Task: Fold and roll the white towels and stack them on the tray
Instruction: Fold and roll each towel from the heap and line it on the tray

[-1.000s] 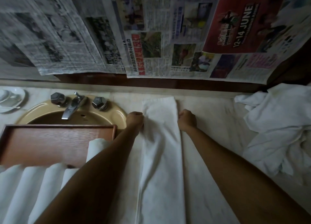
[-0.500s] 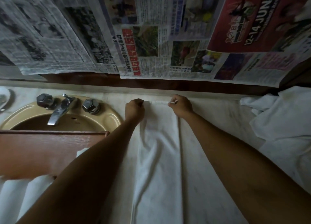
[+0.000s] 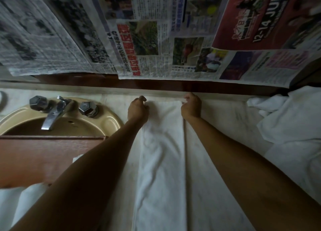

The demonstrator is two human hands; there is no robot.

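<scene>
Left grip: the left hand [image 3: 138, 109] has its fingers curled over the far left corner of the folded towel [image 3: 163, 158], pinching the cloth.
Right grip: the right hand [image 3: 191, 107] is closed on the far right corner, with a small tuft of white fabric showing at the fingertips.
Towel in hand: a long narrow strip, folded lengthwise, lying flat on the table [image 3: 225, 112] and running from the far edge by the wall toward the person; shallow creases cross its middle.
Step, as judged: the far end is held ready, either to be squared up or to begin the roll toward the body.
Tray: the wooden tray [image 3: 43, 154] sits to the left, over the front of the sink [image 3: 107, 121], just beside the left forearm.
Finished rolls: rolled towels [image 3: 31, 196] lie at the tray's near edge, partly hidden by the arm.
Waiting pile: loose towels [image 3: 291, 119] are heaped at the right, apart from the strip.
Backdrop: newspaper sheets [image 3: 147, 39] hang on the wall above the table.
Risk, skew: if one hand pulls harder than the other, the roll would likely start crooked and come out cone-shaped.
Risk, creases: the wrinkles in the middle could be rolled in and leave a lumpy bundle.
Risk, tray: the left forearm passes close to the tray and could nudge the rolls there.
</scene>
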